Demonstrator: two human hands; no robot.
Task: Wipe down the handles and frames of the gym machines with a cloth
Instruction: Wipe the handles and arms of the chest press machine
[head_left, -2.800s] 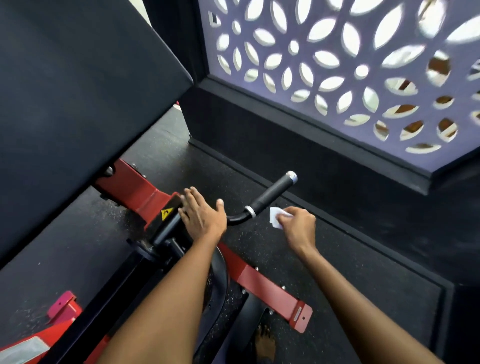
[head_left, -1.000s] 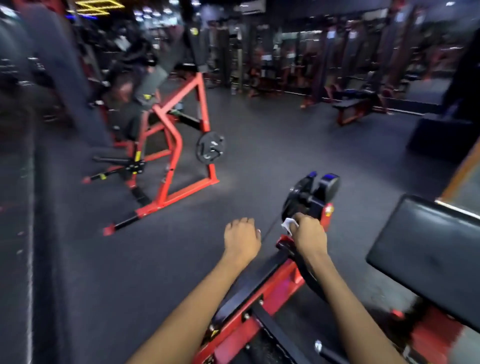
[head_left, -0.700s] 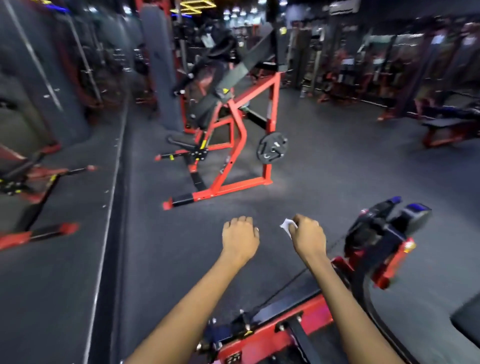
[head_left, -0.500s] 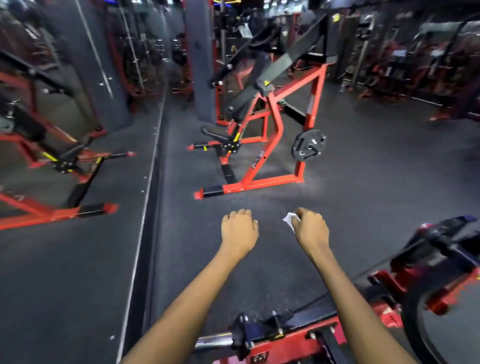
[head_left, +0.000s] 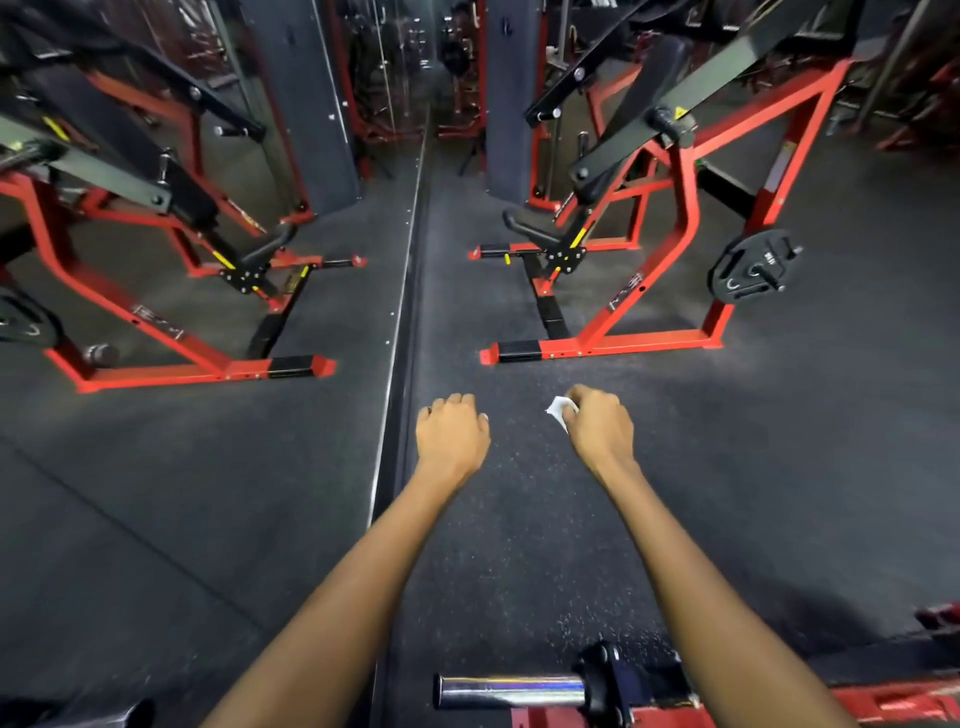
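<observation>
Right grip (head_left: 602, 431) pinching white cloth (head_left: 560, 411), left grip (head_left: 452, 434) loosely curled, empty, both over floor; red machine (head_left: 675, 228) well ahead, untouched, its handles and frame seemingly yet to be wiped.

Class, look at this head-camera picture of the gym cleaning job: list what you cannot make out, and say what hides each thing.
1. Most of the white cloth: hidden inside the right hand.
2. Left hand fingertips and palm: curled under, seen only from the back.
3. Near machine with the chrome bar: cut off by the bottom edge.
4. Weight plate markings: too small to read.
5. Red-framed machine: its top is cut off by the upper edge.
</observation>
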